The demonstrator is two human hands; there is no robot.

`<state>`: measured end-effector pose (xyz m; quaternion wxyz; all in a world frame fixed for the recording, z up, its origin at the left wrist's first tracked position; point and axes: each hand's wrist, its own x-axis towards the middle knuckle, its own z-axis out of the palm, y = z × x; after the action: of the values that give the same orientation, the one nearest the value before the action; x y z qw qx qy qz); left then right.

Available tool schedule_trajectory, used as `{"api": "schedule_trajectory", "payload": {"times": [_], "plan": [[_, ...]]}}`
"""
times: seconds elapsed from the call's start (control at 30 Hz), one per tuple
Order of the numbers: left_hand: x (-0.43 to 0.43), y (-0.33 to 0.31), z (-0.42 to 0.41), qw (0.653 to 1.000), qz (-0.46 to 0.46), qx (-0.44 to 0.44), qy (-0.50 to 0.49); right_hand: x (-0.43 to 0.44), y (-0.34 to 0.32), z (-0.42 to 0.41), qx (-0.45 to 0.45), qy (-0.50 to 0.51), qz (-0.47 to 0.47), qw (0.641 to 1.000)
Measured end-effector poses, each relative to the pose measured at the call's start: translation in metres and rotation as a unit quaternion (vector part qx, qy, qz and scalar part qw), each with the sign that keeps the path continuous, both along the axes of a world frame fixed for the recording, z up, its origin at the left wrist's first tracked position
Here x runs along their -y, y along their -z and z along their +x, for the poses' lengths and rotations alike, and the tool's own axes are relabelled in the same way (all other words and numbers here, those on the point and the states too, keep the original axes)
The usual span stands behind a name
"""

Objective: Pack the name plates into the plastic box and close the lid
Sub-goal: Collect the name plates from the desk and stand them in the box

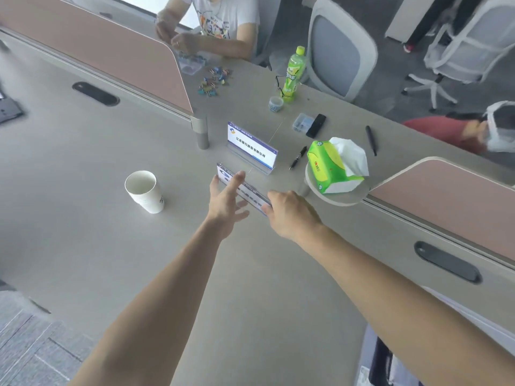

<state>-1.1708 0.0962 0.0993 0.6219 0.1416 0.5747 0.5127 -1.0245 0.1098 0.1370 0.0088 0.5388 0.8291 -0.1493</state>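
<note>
Two clear acrylic name plates with white and blue cards stand on the grey desk. The far name plate (251,145) stands free, upright, past my hands. The near name plate (252,193) is between my hands. My right hand (289,214) grips its right end, fingers curled over the edge. My left hand (227,199) is at its left end with fingers spread, fingertips over the plate's top; whether it touches is unclear. No plastic box for the plates shows in this view.
A white paper cup (144,190) stands left of my hands. A green tissue pack (333,165), two pens (297,157), a green bottle (293,75), a small cup (276,103) and a small clear case (302,122) lie beyond. A person sits opposite with binder clips (214,80). Pink dividers (111,51) flank the desk.
</note>
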Motion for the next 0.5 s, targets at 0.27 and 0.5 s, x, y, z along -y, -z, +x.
{"api": "schedule_trajectory", "payload": {"times": [0.27,0.5], "plan": [[0.061,-0.039,0.062,0.991,-0.004,-0.132,0.039,0.065,-0.033,0.051,-0.019,0.034,-0.048,0.998],[0.118,-0.071,0.112,0.984,0.005,-0.171,0.056,0.125,-0.044,0.1,-0.053,0.041,-0.08,0.995]]}}
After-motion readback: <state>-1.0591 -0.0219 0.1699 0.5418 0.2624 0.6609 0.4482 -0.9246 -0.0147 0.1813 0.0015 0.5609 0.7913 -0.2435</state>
